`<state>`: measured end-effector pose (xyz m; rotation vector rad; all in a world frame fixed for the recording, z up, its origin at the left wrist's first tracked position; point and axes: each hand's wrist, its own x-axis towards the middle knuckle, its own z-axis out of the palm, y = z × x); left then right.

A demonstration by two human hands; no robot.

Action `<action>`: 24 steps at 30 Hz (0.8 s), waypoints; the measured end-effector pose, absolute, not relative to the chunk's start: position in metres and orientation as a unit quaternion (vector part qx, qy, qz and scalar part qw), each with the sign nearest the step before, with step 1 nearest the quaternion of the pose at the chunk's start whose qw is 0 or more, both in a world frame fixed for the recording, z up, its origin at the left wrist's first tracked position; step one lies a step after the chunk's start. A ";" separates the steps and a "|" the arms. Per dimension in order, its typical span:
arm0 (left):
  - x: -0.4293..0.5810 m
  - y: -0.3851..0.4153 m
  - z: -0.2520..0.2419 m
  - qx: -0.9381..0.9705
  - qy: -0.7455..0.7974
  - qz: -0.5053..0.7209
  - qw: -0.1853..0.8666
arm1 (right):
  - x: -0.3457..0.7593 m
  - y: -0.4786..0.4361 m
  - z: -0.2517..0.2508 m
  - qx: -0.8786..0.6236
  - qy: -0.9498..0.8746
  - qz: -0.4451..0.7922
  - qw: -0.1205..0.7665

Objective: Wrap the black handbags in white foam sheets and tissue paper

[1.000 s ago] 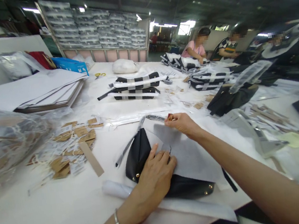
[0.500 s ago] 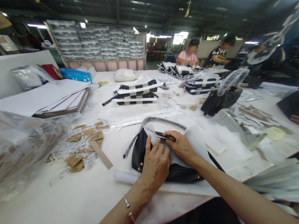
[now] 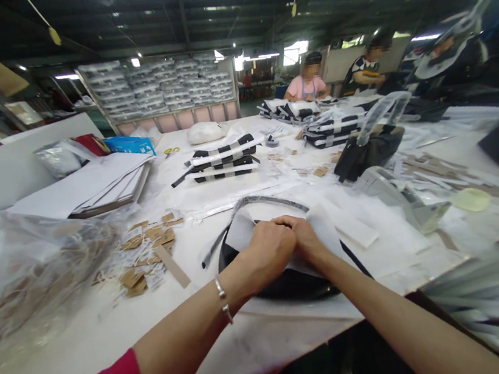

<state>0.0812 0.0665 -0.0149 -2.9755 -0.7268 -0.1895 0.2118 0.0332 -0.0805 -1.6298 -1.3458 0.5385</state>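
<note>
A black handbag (image 3: 297,286) lies on the white table in front of me, with white wrapping paper (image 3: 239,232) over its upper part. Its plastic-wrapped strap (image 3: 273,196) arches behind it. My left hand (image 3: 272,246) is closed over the middle of the bag, knuckles up, and what its fingers hold is hidden. Against it, my right hand (image 3: 304,238) has its fingers curled in; whatever they grip is hidden too. The two hands touch each other above the bag.
Brown cardboard tags (image 3: 155,239) lie to the left, beside a clear plastic bag (image 3: 34,264). Wrapped black bags (image 3: 222,158) are stacked ahead. A standing black handbag (image 3: 366,150) is at right. White sheets (image 3: 79,188) pile up left. Other people sit across the table.
My left hand has moved right and closed, meeting my right hand. The dark piece that showed in my right fingers is now hidden. The view has shifted slightly.
</note>
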 end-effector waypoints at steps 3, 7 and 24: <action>0.091 0.083 -0.045 -0.972 -0.229 -0.038 0.035 | 0.216 0.033 -0.085 -0.666 -0.499 0.207 0.514; 0.085 0.094 -0.072 -0.975 -0.214 -0.032 0.045 | 0.216 0.028 -0.086 -0.670 -0.445 0.147 0.576; 0.085 0.099 -0.087 -0.940 -0.304 -0.111 0.105 | 0.209 0.022 -0.089 -0.769 -0.600 0.014 0.219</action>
